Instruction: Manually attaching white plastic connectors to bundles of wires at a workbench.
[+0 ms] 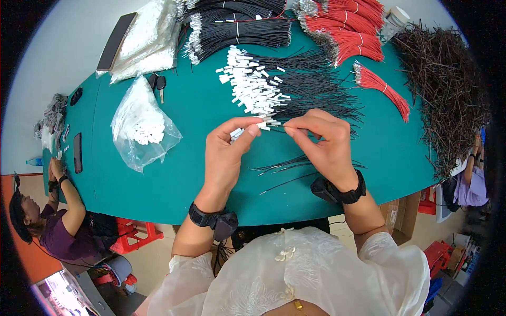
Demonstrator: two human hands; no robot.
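My left hand pinches a small white plastic connector between thumb and forefinger above the green table. Facing it, my right hand pinches the end of a thin black wire, its tip touching the connector. Just beyond my fingers lies a pile of black wires fitted with white connectors. A few loose black wires lie on the table under my right hand. Both wrists carry black bands.
A clear bag of white connectors lies left of my hands, keys beyond it. Black wire bundles, red wire bundles and a heap of dark wires lie farther back. Another person sits at far left.
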